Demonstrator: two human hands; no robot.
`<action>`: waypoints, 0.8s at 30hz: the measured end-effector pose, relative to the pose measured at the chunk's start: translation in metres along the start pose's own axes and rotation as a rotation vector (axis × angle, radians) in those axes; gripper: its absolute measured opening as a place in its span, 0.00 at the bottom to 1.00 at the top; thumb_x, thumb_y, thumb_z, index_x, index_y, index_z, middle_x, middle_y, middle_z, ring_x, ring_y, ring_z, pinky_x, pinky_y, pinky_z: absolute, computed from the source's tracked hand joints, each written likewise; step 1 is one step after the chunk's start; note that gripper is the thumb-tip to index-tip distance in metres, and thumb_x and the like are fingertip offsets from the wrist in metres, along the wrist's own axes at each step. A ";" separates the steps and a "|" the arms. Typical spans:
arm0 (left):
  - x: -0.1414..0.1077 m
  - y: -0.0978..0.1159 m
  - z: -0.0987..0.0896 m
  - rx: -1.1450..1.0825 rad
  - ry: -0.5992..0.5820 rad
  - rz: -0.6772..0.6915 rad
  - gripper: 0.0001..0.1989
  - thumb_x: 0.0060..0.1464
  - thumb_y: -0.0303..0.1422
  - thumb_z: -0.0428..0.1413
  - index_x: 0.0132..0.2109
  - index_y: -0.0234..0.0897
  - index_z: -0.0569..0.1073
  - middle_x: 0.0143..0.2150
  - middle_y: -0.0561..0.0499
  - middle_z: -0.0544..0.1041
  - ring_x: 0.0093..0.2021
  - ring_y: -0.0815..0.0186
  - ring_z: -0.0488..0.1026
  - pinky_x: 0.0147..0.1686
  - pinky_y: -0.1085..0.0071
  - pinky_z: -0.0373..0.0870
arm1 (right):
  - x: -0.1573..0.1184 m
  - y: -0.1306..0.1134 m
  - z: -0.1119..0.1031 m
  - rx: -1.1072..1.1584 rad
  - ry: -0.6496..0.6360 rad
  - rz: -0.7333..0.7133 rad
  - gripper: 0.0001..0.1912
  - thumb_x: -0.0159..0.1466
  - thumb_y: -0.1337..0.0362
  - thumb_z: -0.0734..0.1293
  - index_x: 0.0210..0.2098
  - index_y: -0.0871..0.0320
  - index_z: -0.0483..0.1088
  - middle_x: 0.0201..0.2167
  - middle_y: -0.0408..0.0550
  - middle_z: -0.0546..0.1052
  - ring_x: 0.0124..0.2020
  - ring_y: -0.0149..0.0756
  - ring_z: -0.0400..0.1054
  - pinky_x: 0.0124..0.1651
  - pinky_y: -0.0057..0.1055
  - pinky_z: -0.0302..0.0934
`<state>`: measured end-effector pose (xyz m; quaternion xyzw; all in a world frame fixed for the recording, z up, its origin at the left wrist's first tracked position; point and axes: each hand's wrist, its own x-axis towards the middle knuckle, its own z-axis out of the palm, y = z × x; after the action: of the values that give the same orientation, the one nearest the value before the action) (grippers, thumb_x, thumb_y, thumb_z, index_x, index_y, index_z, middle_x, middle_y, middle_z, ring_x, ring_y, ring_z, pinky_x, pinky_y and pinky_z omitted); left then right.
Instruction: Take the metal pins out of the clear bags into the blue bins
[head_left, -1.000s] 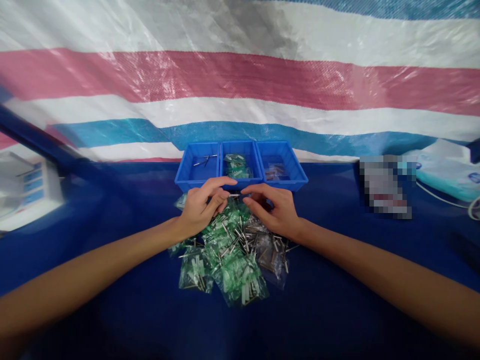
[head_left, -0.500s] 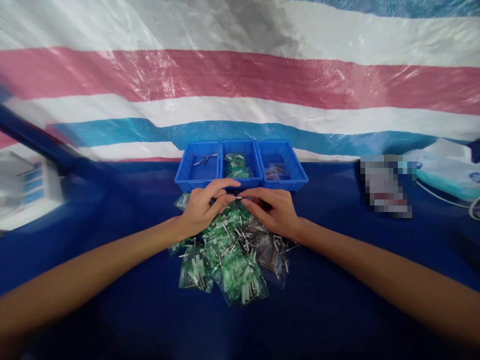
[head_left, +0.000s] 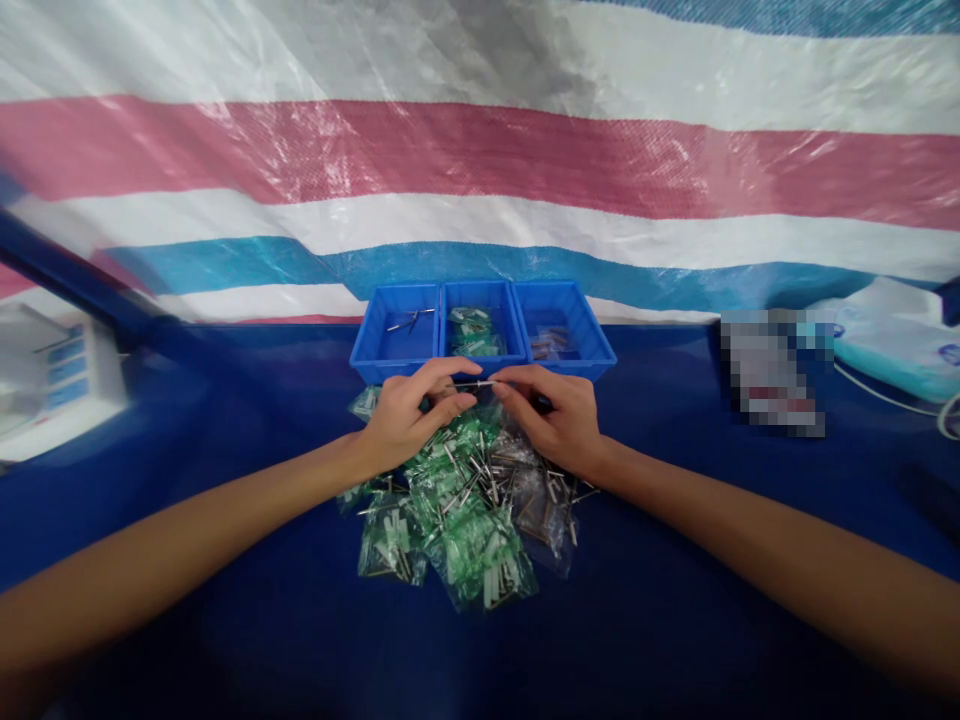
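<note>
A thin metal pin [head_left: 474,385] is held level between the two hands, its long axis running left to right, one end toward each hand. It sits just in front of the middle blue bin [head_left: 480,300], above the far edge of the pile of small bags [head_left: 457,500].

The left hand [head_left: 409,415] pinches the pin's left end between thumb and forefinger, the other fingers curled loosely beneath. The right hand [head_left: 559,420] pinches the right end in the same way, so both grips are closed on the pin. The pin is very small and partly covered by the fingertips, so its ends and any head or point cannot be made out.

The pile lies on the blue surface [head_left: 675,600] in front of the middle bin, green-tinted bags mixed with clear ones and loose pins. The left bin [head_left: 375,345] holds a few pins, the middle bin green bags, and the right bin [head_left: 596,345] something dim and hard to read. Well to the right of the bins a patch is blurred out, and beyond it a white bag [head_left: 892,335] is cut off by the frame edge.
</note>
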<state>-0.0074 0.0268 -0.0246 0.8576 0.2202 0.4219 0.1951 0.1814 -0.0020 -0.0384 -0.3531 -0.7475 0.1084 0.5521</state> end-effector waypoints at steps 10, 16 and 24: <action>0.000 0.000 0.002 0.023 0.053 -0.029 0.08 0.62 0.33 0.52 0.39 0.34 0.74 0.18 0.57 0.70 0.18 0.75 0.67 0.19 0.79 0.63 | -0.001 -0.002 -0.001 -0.034 0.036 0.012 0.05 0.64 0.66 0.64 0.34 0.56 0.72 0.16 0.36 0.68 0.16 0.24 0.57 0.20 0.23 0.55; 0.001 0.002 0.001 0.043 0.062 -0.030 0.12 0.62 0.34 0.52 0.35 0.33 0.76 0.17 0.56 0.71 0.20 0.74 0.69 0.19 0.79 0.63 | 0.000 -0.001 -0.001 -0.026 0.030 -0.020 0.05 0.64 0.67 0.64 0.32 0.59 0.72 0.16 0.37 0.68 0.16 0.23 0.58 0.20 0.22 0.55; -0.002 -0.002 0.002 0.013 0.093 -0.017 0.10 0.62 0.32 0.52 0.36 0.34 0.76 0.19 0.55 0.73 0.21 0.74 0.71 0.20 0.79 0.65 | 0.000 0.000 -0.001 -0.022 -0.002 -0.027 0.06 0.64 0.68 0.63 0.33 0.60 0.72 0.16 0.37 0.68 0.16 0.22 0.58 0.20 0.21 0.55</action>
<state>-0.0076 0.0271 -0.0280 0.8364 0.2389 0.4582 0.1827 0.1821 -0.0021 -0.0378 -0.3491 -0.7537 0.0931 0.5490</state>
